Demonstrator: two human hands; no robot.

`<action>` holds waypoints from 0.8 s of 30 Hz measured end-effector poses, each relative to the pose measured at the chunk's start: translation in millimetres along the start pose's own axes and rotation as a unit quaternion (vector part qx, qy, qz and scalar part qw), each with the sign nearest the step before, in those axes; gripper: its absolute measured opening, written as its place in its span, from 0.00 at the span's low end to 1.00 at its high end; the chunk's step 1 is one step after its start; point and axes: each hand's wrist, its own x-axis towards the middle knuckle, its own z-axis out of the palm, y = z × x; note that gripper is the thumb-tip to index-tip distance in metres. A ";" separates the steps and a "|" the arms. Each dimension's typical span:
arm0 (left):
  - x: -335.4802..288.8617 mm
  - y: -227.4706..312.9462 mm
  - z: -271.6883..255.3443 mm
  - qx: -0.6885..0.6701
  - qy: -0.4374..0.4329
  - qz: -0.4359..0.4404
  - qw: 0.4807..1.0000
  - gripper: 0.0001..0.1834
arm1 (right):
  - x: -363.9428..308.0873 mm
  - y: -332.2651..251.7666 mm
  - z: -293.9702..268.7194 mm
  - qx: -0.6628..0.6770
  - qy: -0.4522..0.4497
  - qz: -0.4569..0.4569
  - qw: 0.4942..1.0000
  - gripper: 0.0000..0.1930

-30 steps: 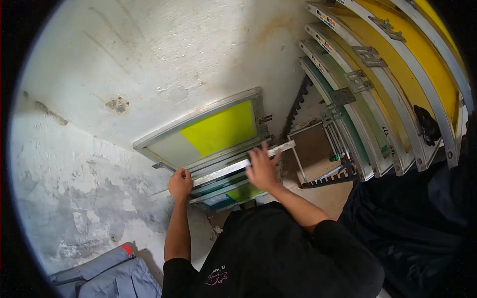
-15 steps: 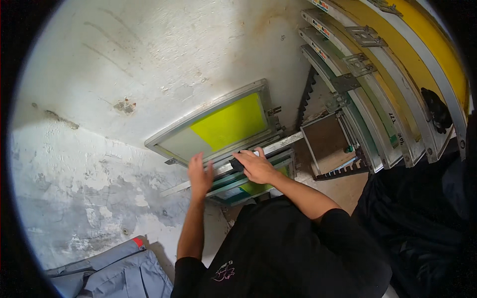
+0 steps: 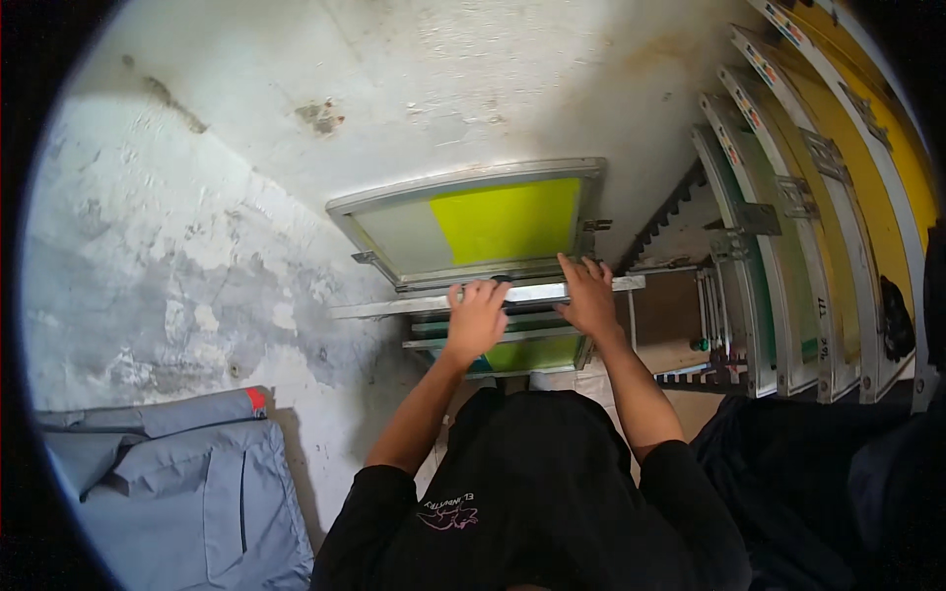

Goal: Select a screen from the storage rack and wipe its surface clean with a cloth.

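Small printed labels, white with coloured marks, sit on the top corners of the tall frames (image 3: 788, 217) racked upright well to the right of the right hand (image 3: 588, 298); their print is too small to make out. A red tag (image 3: 257, 398) shows on the grey fabric bundle (image 3: 177, 483) lying well below and to the left of the left hand (image 3: 476, 317).

Both hands rest on a silver metal bar (image 3: 394, 306) that runs crosswise directly in front of the person. The left hand is closed over the bar, fingers curled across its top. The right hand lies just beside it on the same bar, fingers extended forward and touching the near edge of the screen frame (image 3: 473, 222); whether it grips the bar cannot be told.

The screen frame lies immediately beyond both hands, leaning against the white wall (image 3: 443, 79). It is rectangular, with a grey metal border. Its mesh is bright yellow-green on the right portion and pale grey on the left. Further frames with green mesh (image 3: 532, 353) sit stacked just below the hands, under the bar.
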 end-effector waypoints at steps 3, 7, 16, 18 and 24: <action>-25.4 -57.3 -11.3 0.016 0.005 -0.085 0.996 0.27 | 4.3 -1.8 0.0 -0.012 0.012 -0.002 1.000 0.50; -67.7 -147.5 -37.3 0.093 -0.022 -0.193 0.977 0.25 | 7.1 -4.9 -1.3 -0.008 -0.019 0.008 1.000 0.42; -97.4 -242.8 -76.3 0.088 -0.124 -0.317 0.936 0.37 | 6.1 -8.1 -4.3 -0.041 -0.016 0.001 0.999 0.35; -89.9 -236.5 -71.8 0.074 -0.117 -0.323 0.936 0.37 | 6.9 -7.7 -5.1 -0.026 -0.007 -0.007 1.000 0.34; -37.9 -128.6 -21.5 -0.028 -0.080 -0.141 0.986 0.40 | 8.2 -10.1 -5.2 -0.023 -0.006 0.003 1.000 0.33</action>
